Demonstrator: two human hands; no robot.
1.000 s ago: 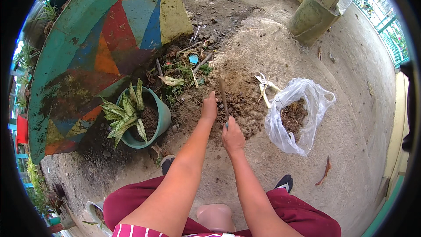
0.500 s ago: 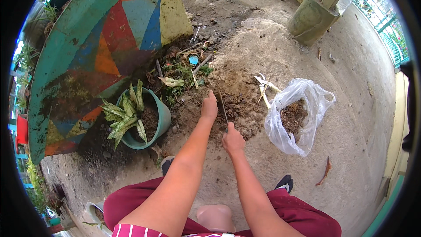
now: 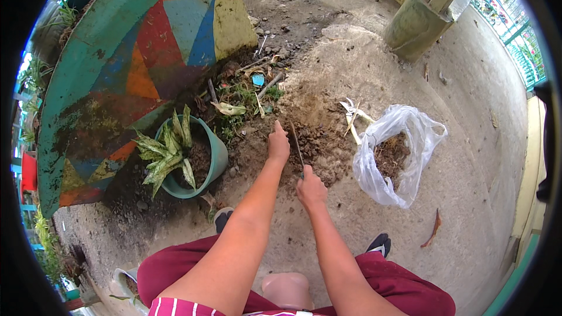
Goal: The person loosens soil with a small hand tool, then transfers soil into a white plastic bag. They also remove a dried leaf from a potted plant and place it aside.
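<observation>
My right hand point(image 3: 312, 187) is closed round the handle of a knife point(image 3: 297, 145), its long thin blade pointing away from me over loose brown soil point(image 3: 319, 140). Just left of the blade is my left hand point(image 3: 279, 145), a finger stretched forward and the others partly hidden; nothing shows in it. The soil lies in a small heap on the ground. To the right stands an open clear plastic bag point(image 3: 369, 161) with dark soil point(image 3: 391, 155) inside. On the left, a green pot point(image 3: 220, 158) holds soil and a plant with pale, speckled leaves point(image 3: 167, 155).
Cut pale stems point(image 3: 355, 131) lie against the bag. Weeds and twigs point(image 3: 246, 96) gather by a painted low wall point(image 3: 158, 41). A concrete post base point(image 3: 415, 26) stands far right. A dry leaf point(image 3: 433, 228) lies near right, and a pink stool point(image 3: 288, 291) is between my legs.
My left hand has shifted slightly, its finger moving a little left, away from the blade. My right hand and the knife have moved slightly toward me.
</observation>
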